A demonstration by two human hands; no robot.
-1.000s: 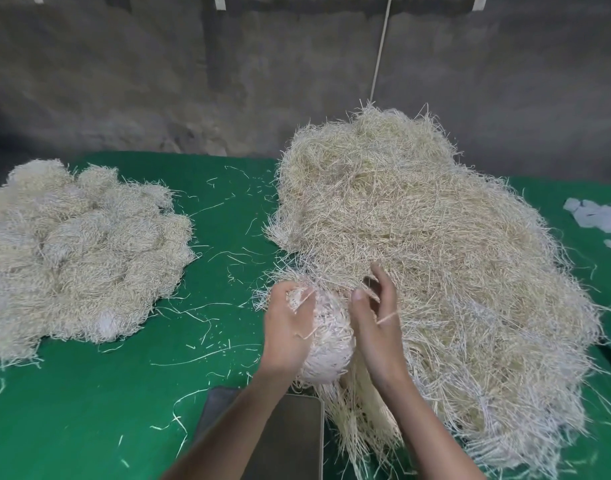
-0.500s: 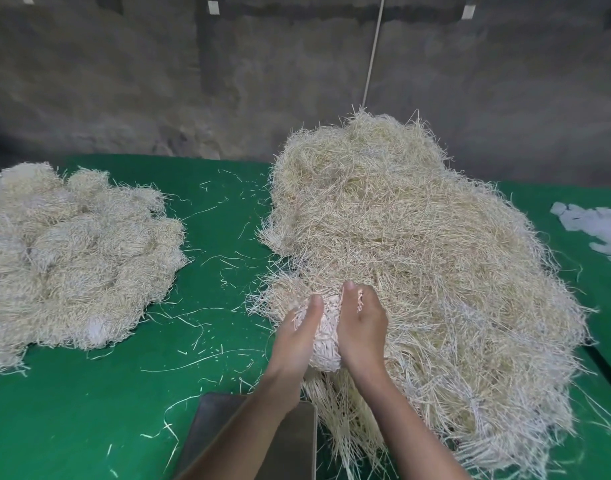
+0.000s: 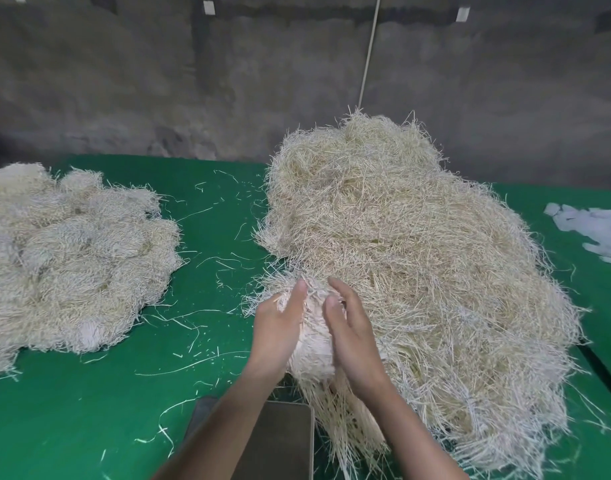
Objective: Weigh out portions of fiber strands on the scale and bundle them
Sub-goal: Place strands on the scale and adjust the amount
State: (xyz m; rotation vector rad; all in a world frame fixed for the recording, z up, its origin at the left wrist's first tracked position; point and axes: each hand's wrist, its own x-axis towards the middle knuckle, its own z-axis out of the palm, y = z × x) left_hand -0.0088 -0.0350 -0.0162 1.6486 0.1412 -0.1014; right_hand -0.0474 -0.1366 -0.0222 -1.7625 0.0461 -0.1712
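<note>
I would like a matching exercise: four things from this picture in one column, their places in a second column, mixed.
1. large loose heap of pale fiber strands
2. pile of bundled pale fibers
3. dark grey flat scale plate
4. white scraps

a. far right edge
b. bottom centre, under the forearms
c. left side of the table
d. centre-right, behind the hands

Pairs: 1-d, 2-c, 3-b, 4-a

Workshop: bare concrete wall [image 3: 124,81], green worktable [image 3: 72,410], fiber heaps [image 3: 401,254].
</note>
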